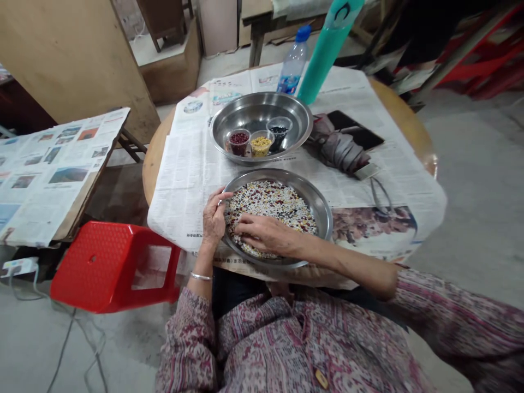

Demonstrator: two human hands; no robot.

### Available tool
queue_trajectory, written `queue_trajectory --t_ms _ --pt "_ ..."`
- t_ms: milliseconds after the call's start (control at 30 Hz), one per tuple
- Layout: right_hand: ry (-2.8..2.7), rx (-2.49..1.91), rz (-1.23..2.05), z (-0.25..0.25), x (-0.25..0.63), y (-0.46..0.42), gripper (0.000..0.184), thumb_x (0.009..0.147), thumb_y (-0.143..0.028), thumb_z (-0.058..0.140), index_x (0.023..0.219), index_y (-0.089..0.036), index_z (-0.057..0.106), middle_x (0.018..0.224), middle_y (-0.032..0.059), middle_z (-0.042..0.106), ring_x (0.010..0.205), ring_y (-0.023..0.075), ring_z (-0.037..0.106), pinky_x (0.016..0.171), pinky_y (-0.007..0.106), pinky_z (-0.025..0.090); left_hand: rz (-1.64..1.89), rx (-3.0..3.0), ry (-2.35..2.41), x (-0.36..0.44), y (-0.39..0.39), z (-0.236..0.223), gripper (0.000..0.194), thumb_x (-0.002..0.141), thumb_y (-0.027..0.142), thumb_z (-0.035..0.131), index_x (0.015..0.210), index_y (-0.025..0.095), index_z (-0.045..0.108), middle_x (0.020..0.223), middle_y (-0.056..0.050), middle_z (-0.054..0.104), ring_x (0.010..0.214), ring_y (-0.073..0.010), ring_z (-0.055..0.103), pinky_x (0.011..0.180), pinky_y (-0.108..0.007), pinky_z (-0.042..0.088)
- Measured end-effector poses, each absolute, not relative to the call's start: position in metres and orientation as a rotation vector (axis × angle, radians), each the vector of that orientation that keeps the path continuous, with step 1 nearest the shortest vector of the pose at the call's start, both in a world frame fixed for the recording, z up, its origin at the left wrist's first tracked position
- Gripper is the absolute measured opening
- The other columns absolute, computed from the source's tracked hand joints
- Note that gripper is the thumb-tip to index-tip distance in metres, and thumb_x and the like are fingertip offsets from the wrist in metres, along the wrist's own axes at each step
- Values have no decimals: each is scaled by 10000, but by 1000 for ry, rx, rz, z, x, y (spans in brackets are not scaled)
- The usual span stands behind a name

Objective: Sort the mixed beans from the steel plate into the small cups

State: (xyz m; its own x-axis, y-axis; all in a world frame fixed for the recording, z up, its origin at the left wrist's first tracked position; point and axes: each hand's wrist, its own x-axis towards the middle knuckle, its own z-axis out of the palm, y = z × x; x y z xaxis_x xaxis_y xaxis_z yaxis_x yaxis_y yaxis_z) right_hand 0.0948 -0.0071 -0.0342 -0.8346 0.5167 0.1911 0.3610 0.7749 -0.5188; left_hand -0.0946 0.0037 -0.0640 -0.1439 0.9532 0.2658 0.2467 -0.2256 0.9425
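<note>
The left hand (213,219) curls at the rim of a steel plate (323,218), its grip unclear; the right hand (264,232) lies open on mixed beans (272,203). Newspaper (192,185) covers a round wooden table (403,117); beyond stands a steel basin (301,117) holding three small cups (261,143), on a concrete floor (470,191). No print is legible.

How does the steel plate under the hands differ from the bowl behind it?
The steel plate holds a loose spread of mixed pale and dark grains, while the steel bowl holds three small clear cups of red, yellow and black grains. The left hand and right hand are on the plate, but no hand touches the bowl. Both are round, shiny steel and rest on newspaper.
</note>
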Motion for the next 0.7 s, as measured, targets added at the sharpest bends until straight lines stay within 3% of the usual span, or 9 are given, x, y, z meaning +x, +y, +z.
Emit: queue_trajectory --t_ms 200,300,567,700 --pt "-2588 -1159 263 -37 118 34 254 978 -183 475 1067 -189 713 1100 125 649 976 226 615 780 323 498 1426 1492 1359 -95 3 -65 293 914 134 507 1018 212 769 1345 -69 677 1322 -220 586 1215 -415 379" --pt "-2547 -1369 237 -36 144 36 257 978 -214 476 1074 -198 714 1101 121 660 910 222 639 761 335 507 1431 1482 1347 -95 3 -66 299 913 128 504 1014 218 770 1353 -68 672 1329 -220 581 1219 -425 375" --pt "-2659 -905 887 -33 168 -20 334 990 -368 580 1289 -229 633 1115 89 679 972 222 668 858 362 529 1403 1501 1372 -95 2 -63 338 882 89 497 1021 232 770 1352 -49 674 1329 -214 579 1219 -413 378" --pt "-2670 -806 883 -35 137 -19 271 1000 -276 552 1239 -234 672 1081 83 664 904 189 651 812 323 507 1409 1514 1372 -96 3 -62 331 893 100 494 1030 233 765 1347 -52 678 1323 -218 582 1213 -425 378"
